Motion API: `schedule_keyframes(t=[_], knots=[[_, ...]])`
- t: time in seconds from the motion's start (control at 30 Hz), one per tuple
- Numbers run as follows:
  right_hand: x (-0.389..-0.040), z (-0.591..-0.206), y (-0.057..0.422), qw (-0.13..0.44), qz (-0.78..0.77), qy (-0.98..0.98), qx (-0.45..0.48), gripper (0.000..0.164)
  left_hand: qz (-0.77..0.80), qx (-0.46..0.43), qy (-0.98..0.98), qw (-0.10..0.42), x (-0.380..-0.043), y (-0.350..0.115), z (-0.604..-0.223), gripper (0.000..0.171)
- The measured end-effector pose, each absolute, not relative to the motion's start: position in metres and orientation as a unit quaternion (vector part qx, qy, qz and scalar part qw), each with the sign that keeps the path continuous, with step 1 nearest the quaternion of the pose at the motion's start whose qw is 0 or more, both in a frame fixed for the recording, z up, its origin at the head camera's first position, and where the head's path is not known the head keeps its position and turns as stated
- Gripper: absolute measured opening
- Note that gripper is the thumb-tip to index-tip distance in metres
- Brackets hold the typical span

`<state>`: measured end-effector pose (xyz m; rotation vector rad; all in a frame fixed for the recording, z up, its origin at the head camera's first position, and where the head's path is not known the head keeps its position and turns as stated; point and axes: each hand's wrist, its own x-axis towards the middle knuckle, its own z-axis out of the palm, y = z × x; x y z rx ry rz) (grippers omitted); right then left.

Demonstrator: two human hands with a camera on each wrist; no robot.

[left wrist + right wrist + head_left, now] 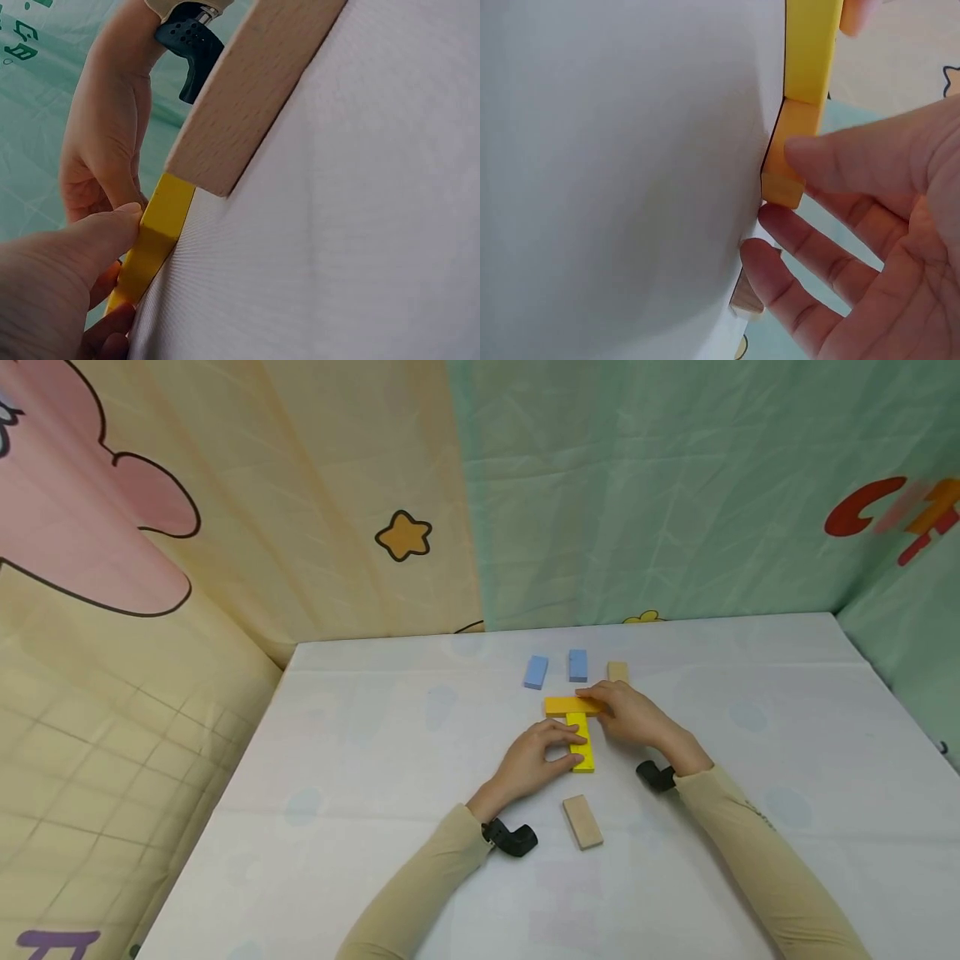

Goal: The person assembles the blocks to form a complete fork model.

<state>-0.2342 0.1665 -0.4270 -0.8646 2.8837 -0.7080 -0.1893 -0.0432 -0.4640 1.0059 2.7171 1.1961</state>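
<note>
A bright yellow block [587,762] and an orange-yellow block [558,707] lie on the table in a T shape, touching where the yellow one's far end meets the bar. My left hand [534,758] holds the yellow block, with thumb and curled fingertips on it; in the left wrist view its thumb [112,229] rests at the block's upper edge. My right hand [630,714] pinches the right end of the orange-yellow block, with its thumb [832,161] on the near side and a finger behind. The other right fingers spread free beside it.
Two blue blocks [577,665] stand apart beyond the T, with a plain wooden block [618,672] to their right, partly behind my right hand. Another plain wooden block [582,822] lies nearer me. Patterned curtains [300,510] border the white table [375,760].
</note>
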Motion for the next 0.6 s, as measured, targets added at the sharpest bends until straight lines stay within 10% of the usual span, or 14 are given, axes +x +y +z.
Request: schedule_keyframes(t=[0.6], knots=[[-0.2368,-0.4277,0.1703,0.031,-0.247,0.926,-0.285,0.036,0.401,0.319,0.859,0.009,-0.1914,-0.044,-0.4667,0.027]])
